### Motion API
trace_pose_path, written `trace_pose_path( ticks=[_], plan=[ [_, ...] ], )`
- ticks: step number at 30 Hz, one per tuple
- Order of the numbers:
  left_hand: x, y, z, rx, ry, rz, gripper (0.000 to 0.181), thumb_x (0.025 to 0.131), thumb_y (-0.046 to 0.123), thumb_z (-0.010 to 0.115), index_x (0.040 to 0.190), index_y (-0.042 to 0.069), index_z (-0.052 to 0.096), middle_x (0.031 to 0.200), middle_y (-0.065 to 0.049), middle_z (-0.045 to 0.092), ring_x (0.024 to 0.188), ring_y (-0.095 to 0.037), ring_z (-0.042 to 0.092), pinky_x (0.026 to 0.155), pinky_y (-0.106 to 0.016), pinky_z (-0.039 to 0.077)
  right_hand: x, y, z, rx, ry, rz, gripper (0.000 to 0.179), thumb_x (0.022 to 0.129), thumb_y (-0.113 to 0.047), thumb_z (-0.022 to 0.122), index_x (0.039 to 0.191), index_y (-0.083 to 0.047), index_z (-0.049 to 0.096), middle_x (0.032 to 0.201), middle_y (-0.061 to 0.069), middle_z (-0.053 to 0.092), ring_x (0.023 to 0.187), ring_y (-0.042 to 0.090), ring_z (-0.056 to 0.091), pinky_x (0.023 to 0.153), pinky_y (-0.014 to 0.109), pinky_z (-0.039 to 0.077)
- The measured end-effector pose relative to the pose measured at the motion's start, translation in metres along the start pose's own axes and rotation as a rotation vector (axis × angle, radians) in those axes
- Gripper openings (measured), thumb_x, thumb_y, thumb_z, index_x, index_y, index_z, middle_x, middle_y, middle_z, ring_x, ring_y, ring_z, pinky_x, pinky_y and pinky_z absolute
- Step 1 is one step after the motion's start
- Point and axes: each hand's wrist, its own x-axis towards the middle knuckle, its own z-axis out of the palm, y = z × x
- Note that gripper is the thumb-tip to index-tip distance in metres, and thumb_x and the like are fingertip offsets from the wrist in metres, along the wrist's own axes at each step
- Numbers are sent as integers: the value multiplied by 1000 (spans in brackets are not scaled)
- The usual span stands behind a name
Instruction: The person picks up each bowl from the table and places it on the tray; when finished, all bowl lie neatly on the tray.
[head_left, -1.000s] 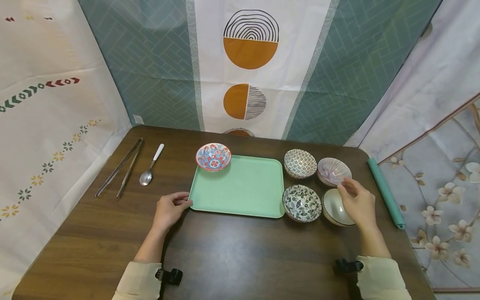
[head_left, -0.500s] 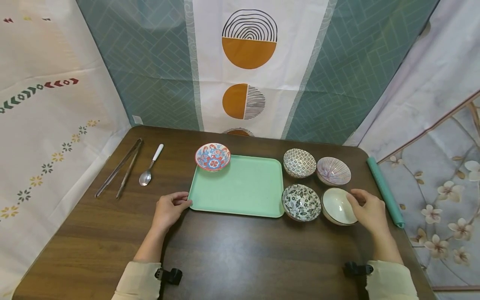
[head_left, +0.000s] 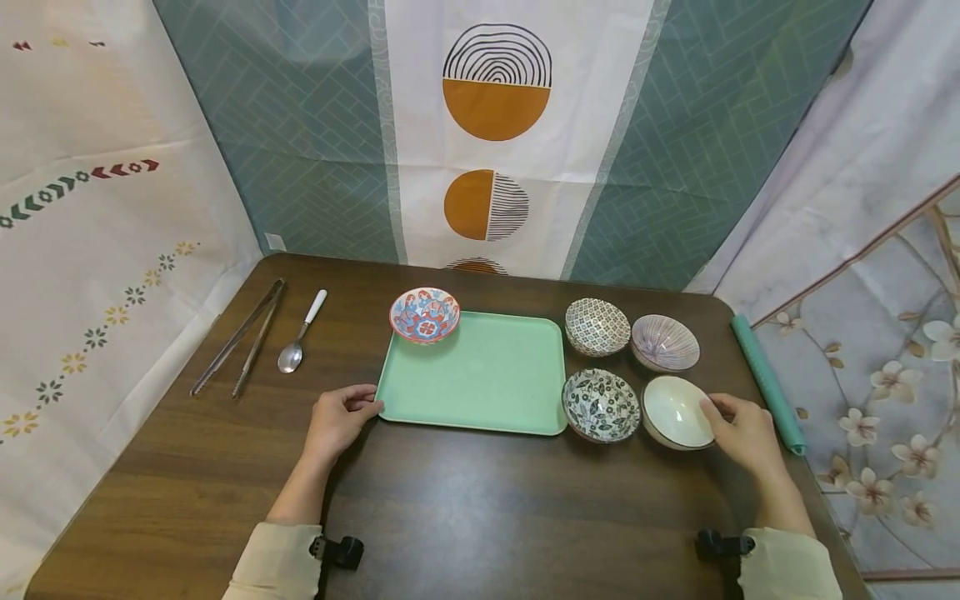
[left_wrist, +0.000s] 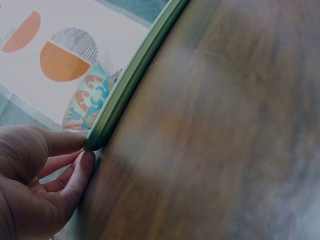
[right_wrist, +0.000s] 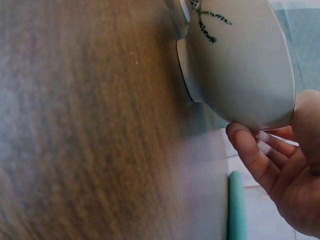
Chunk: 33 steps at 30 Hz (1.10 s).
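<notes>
Behind the dark wooden table, a teal-and-white cloth is hung at twelve o'clock, and pale patterned cloths are hung at ten and two. By the right hand, a white bowl is pinched at its three o'clock rim between thumb and fingers; the bowl is thus found at nine o'clock from that grip, mouth upward. Whether its foot is clear of the wood cannot be told. By the left hand, a green tray is pinched at its seven o'clock corner.

The relation that seems to matter most is set between bowl and tray. The tray is placed at about half past nine from the white bowl, with its long axis laid from nine to three, and the direct line between them is occupied by a floral bowl, set just beside both. The white bowl is reached by the right hand, the nearer one; the left is stationed at the tray's far end.

Further out, a striped bowl is stood at twelve from the white bowl and a checked bowl at half past ten. A red-and-blue bowl is seen over the tray's ten o'clock corner. From the left hand, a spoon is laid at eleven, tongs at ten. A rolled green mat is left at one o'clock from the right hand.
</notes>
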Motion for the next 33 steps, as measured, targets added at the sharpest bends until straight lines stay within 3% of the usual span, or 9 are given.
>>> trace_pose_path(
  ticks=[5, 10, 16, 21, 28, 33],
  plan=[
    [1, -1, 0, -4, -1, 2, 29, 89, 7, 77, 114, -7, 73, 99, -19, 74, 90, -26, 70, 67, -17, 50, 0, -1, -4, 23, 15, 26, 27, 98, -13, 64, 107, 11, 71, 100, 30, 71, 66, 17, 65, 54, 24, 47],
    [0, -3, 0, -8, -4, 6, 29, 89, 7, 77, 114, -7, 72, 100, -19, 74, 91, -27, 70, 67, -17, 50, 2, -8, -14, 89, 32, 40, 30, 99, -14, 62, 110, 14, 69, 101, 34, 69, 62, -2, 54, 50, 18, 44],
    [-1, -4, -1, -10, -4, 0, 30, 89, 6, 76, 115, -7, 72, 101, -20, 73, 92, -27, 70, 67, -17, 50, 11, -30, -24, 100, 55, 50, 35, 101, -20, 60, 114, 12, 68, 103, 34, 69, 56, -1, 54, 50, 19, 44],
    [-2, -3, -2, -8, -4, -2, 30, 90, 7, 76, 116, -7, 72, 100, -19, 74, 93, -28, 71, 68, -17, 50, 21, -57, -24, 190, 45, 63, 39, 103, -22, 59, 117, 13, 67, 107, 35, 67, 55, -2, 58, 49, 20, 48],
    [-2, -2, -1, 2, -11, 7, 30, 90, 7, 76, 116, -7, 71, 100, -19, 74, 93, -29, 71, 68, -17, 50, 37, -93, -1, 283, 23, 23, 33, 100, -16, 62, 116, 13, 69, 104, 34, 69, 53, -7, 59, 49, 19, 49],
    [-4, -1, -1, 14, -10, 22, 30, 89, 7, 76, 115, -7, 72, 99, -19, 74, 92, -30, 71, 68, -18, 50, 46, -119, 24, 335, -35, -21, 27, 99, -10, 63, 113, 12, 70, 98, 30, 71, 55, 5, 62, 49, 25, 53]
  ],
)
